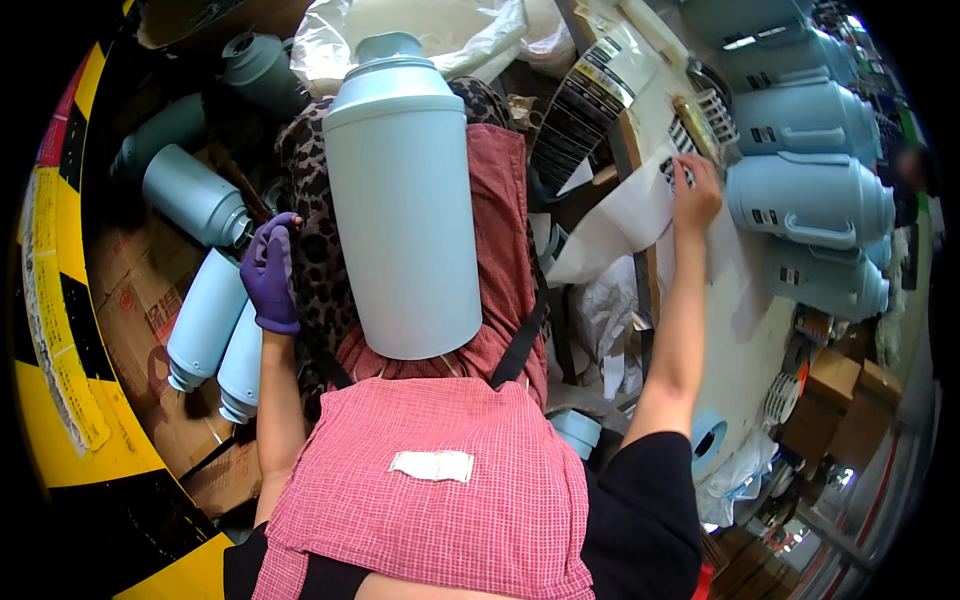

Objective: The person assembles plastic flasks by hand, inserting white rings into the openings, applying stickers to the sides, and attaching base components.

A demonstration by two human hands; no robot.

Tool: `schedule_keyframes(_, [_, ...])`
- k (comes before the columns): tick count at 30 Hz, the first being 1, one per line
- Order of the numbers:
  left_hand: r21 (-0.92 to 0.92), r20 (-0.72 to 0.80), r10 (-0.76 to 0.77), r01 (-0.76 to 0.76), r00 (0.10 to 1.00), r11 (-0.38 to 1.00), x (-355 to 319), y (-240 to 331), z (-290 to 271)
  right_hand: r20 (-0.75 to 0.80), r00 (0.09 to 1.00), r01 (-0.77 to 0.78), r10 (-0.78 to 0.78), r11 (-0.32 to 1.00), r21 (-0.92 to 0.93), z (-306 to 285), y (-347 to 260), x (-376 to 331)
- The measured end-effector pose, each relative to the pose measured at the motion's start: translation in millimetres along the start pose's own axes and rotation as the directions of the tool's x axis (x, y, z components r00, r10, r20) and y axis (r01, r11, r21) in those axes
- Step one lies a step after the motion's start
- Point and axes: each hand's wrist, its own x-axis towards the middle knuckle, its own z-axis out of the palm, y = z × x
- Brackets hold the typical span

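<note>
Right hand (699, 192) reaches forward-right on an outstretched arm (678, 320), fingertips pinched together at a white label sheet (622, 225) on the table (738, 300). Left hand (268, 278), purple-gloved, has its fingers curled, apart from the pale-blue bottle (405, 220) on the lap (498, 205); whether either grips anything, I cannot tell.

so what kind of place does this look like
Probably a factory assembly area: a pale-blue cylindrical bottle shell rests on the person's lap, several pale-blue handled jugs are grouped on the right, and yellow-and-black hazard striping borders the left.
</note>
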Motion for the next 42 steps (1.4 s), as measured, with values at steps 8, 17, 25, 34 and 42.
schedule_keyframes(8, [0.234, 0.195, 0.393, -0.432, 0.898, 0.871, 14.2, 73.1, 58.7, 0.352, 0.926, -0.375, 0.136, 0.438, 0.817, -35.8, -236.0, -15.0])
schedule_keyframes(17, [-0.016, 0.365, 0.308, -0.325, 0.879, 0.946, 32.8, 104.0, 87.5, 0.553, 0.817, -0.562, 0.165, 0.012, 0.827, 18.2, -326.3, -6.1])
schedule_keyframes(25, [0.456, 0.255, 0.289, -0.378, 0.923, 0.806, 58.5, 110.5, 96.5, 0.503, 0.831, -0.551, 0.238, 0.228, 0.803, 38.4, -327.7, -6.4])
schedule_keyframes(34, [0.796, 0.363, 0.375, -0.493, 0.853, 0.351, 64.7, 108.9, 100.5, 0.484, 0.834, -0.550, 0.263, 0.335, 0.765, 47.1, -328.3, -2.1])
schedule_keyframes(42, [0.869, 0.330, 0.249, -0.396, 0.910, 0.295, 72.8, 98.4, 89.2, 0.575, 0.771, -0.636, 0.272, 0.308, 0.707, 56.0, -311.8, -3.9])
